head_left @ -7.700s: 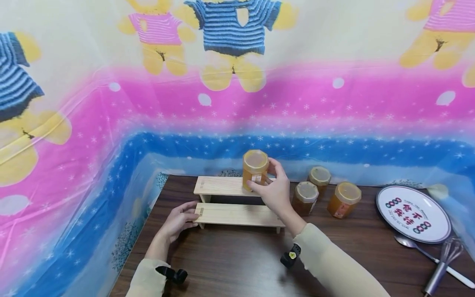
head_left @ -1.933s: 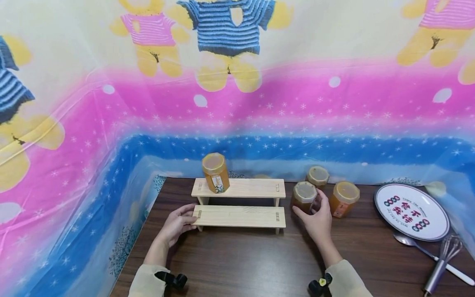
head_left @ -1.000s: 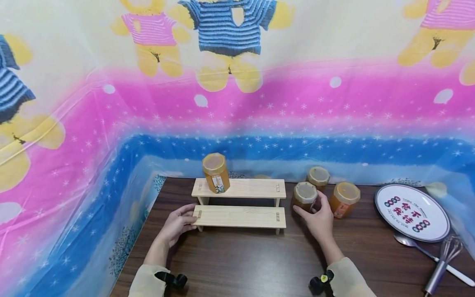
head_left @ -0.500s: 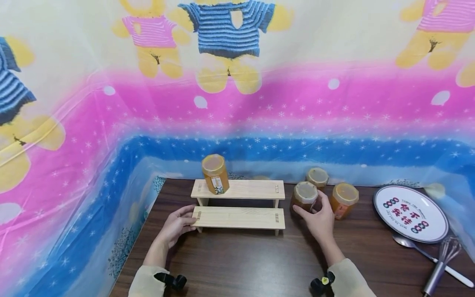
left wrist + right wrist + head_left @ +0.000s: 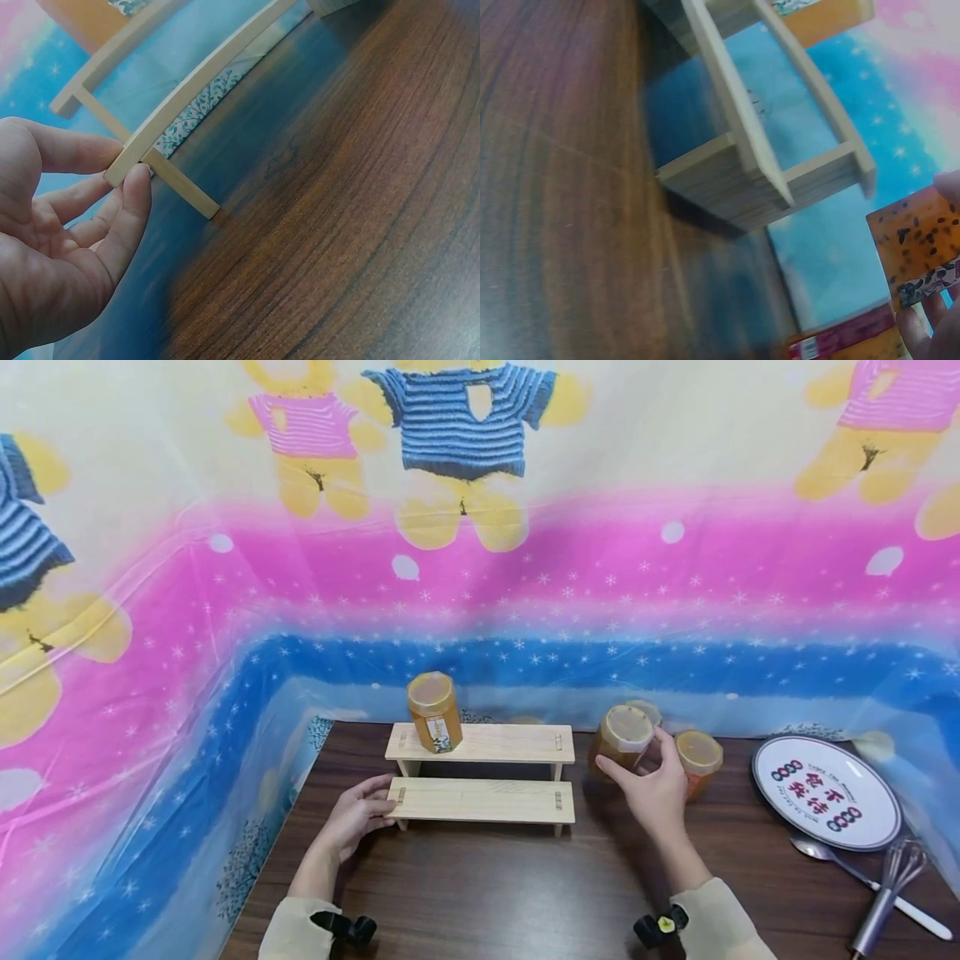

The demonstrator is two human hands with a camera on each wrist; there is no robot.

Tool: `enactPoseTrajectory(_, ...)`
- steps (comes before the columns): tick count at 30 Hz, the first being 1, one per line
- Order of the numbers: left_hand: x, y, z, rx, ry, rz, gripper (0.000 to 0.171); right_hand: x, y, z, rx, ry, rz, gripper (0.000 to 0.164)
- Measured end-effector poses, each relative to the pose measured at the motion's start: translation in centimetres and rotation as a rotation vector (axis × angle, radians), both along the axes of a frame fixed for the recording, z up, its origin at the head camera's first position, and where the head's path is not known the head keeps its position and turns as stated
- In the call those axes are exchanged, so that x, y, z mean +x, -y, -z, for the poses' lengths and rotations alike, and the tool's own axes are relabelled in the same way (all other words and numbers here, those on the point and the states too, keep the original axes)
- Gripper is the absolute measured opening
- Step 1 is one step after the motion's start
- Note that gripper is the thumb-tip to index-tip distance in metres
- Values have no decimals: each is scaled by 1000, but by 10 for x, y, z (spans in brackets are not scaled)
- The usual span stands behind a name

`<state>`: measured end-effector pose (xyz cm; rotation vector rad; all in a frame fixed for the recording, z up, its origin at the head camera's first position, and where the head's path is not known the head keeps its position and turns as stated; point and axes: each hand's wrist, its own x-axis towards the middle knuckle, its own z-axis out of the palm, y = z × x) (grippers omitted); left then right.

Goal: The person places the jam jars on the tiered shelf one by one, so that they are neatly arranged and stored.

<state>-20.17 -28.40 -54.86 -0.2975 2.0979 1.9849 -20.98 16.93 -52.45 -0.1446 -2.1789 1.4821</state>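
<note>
My right hand [image 5: 656,789] grips an amber-filled jar [image 5: 626,732] with a pale lid, to the right of the wooden rack. Dark specks show inside this jar [image 5: 915,240] in the right wrist view, where it hangs above the table. My left hand [image 5: 352,818] pinches the left end of the lower step of the two-step wooden rack [image 5: 480,799], thumb and fingers on the board [image 5: 142,142] in the left wrist view. On the left part of the upper step stands another jar [image 5: 435,718] with a golden lid.
Behind the held jar, one jar [image 5: 648,710] is mostly hidden; another jar [image 5: 699,756] stands right of my right hand. Further right are a white plate [image 5: 828,793] with red lettering, a spoon [image 5: 813,848] and a whisk [image 5: 879,910]. A printed cloth [image 5: 600,585] hangs behind the table.
Earlier, my right hand set a jar on the upper step, then took hold of another on the table. That jar has now risen and moved slightly back right. My left hand keeps its place.
</note>
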Motion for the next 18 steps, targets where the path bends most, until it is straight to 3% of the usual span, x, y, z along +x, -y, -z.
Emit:
enactPoseTrajectory(7,0,0,0,4,-5,1,61,-3,5,-22,-6,-44,-35,87)
enactPoseTrajectory(14,1,1,1,3,-3,-2,61,-8,16,-33,-39,-94,-108,85)
enactPoseTrajectory(18,1,0,0,7,-3,-5,61,-10,25,-39,-17,-88,-109,84)
